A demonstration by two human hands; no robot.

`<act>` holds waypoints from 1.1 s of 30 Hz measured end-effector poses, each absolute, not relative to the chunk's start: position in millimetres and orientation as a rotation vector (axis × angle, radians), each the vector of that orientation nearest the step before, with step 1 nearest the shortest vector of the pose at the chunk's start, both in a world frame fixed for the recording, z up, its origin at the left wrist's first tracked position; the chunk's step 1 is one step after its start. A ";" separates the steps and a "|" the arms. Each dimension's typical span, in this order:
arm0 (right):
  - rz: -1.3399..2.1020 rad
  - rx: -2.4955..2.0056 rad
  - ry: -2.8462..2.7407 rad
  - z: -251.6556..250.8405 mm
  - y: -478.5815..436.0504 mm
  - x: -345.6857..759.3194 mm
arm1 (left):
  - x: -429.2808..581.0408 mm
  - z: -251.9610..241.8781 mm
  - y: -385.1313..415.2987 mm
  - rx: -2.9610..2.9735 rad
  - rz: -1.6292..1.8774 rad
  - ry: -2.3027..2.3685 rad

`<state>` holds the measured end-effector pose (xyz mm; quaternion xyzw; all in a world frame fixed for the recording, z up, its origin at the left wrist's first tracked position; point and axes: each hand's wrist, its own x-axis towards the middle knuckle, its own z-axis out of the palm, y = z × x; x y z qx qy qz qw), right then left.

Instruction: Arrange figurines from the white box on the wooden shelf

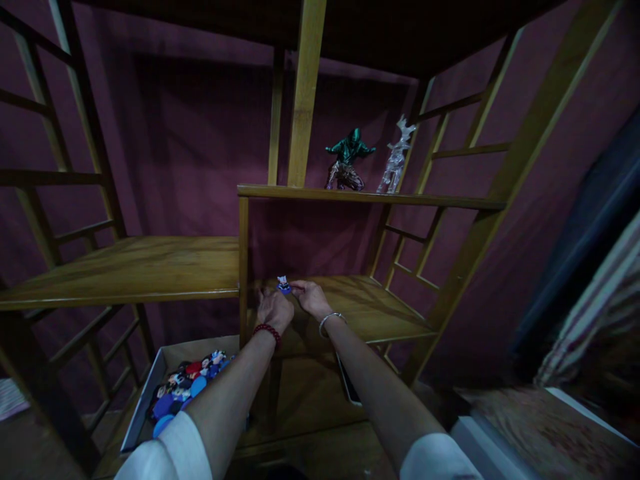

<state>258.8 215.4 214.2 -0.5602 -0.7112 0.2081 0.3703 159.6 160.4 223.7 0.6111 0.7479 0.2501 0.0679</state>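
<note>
A small figurine (283, 284) with a white, eared head and a round blue-purple base is on the lower right wooden shelf (350, 307), upright between my hands. My right hand (311, 297), with a silver bangle at the wrist, pinches the right edge of its base with thumb and fingertips. Close on the figurine's left is my left hand (275, 309), wearing a red bead bracelet. Its fingers are slightly apart over the shelf and appear to hold nothing; part of them is hidden behind the hand.
An open cardboard box (145, 390) full of small figurines stands low on the left. Above my hands, the upper shelf (425, 199) bears a green, crouching figure (350, 160) and a clear, antlered figure (397, 157). A wooden post (243, 267) rises just left of my left hand.
</note>
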 end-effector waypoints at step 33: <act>0.368 -1.571 -1.755 218.1 232.1 238.9 | 162.4 215.9 167.0 1.835 0.781 2.250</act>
